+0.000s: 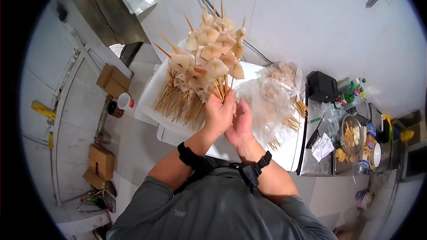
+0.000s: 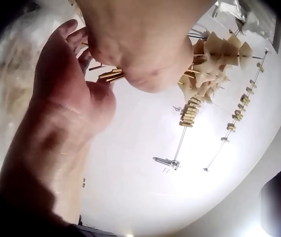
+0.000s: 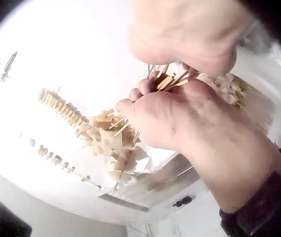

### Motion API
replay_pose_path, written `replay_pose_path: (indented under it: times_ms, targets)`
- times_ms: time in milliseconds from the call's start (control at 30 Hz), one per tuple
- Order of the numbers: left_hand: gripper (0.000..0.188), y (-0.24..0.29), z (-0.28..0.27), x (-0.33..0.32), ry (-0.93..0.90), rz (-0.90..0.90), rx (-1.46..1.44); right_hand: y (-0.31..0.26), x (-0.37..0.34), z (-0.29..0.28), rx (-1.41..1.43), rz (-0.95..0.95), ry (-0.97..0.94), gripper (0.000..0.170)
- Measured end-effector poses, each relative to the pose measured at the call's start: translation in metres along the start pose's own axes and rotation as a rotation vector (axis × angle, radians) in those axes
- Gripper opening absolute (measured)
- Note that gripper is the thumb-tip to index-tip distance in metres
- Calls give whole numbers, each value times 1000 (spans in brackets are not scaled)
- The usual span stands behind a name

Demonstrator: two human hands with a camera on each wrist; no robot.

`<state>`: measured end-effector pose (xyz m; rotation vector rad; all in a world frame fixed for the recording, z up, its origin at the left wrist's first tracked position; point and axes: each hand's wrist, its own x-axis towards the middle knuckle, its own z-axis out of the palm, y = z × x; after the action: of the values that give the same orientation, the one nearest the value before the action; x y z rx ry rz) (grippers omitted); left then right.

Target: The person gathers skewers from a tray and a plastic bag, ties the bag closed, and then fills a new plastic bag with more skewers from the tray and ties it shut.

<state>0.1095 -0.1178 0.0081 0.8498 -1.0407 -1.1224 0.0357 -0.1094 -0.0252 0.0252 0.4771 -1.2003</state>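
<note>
My left hand (image 1: 219, 113) grips a bundle of skewers (image 1: 215, 53) by their bamboo sticks, with the pointed ends up. Pale, flat, folded pieces of food are threaded on their upper parts. Beside it is my right hand (image 1: 240, 122), palm turned toward the left hand. In the left wrist view the right hand (image 2: 66, 79) has loosely bent fingers, and the blunt stick ends (image 2: 112, 75) poke out toward its palm. The right wrist view shows the left hand (image 3: 167, 116) with fingers curled round the sticks. More skewers (image 1: 171, 102) lie behind in a white tray (image 1: 147, 100).
Clear plastic bags (image 1: 262, 95) with more skewers lie to the right on the white surface (image 1: 284, 155). A metal counter (image 1: 311, 164) beyond holds a black device (image 1: 322, 86), bottles, a steel bowl (image 1: 352, 135) and papers (image 1: 323, 147). Cardboard boxes (image 1: 101, 160) stand on the left-hand floor.
</note>
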Motion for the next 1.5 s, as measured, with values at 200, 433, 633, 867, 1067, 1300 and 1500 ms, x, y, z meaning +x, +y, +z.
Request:
replay_pose_path:
  times_ms: [200,433,633,867,1067,1300,1500]
  targets:
    - [14,-3,1,-7,-59,20,126,-2,-3,3,100,79,-156,46]
    - [15,-8,-13,-11,-53,-47,288,4,-10,-3,-451,-292,-23,48]
    - [36,-12,-6,-25,-372,161,836,-23,-49,28,-1338,-617,15,38]
    - [32,-19,36,-47,-584,233,837,-57,-73,-14,-1092,-636,267,35]
    - [27,-35,68,-79,-517,253,911,-103,-96,-44,-939,-639,246,43]
    - [30,-55,157,-123,-643,-85,606,-184,-152,-76,-695,-525,-85,24]
    - [26,-70,192,-145,-712,-258,285,-226,-178,-102,-673,-367,-194,31]
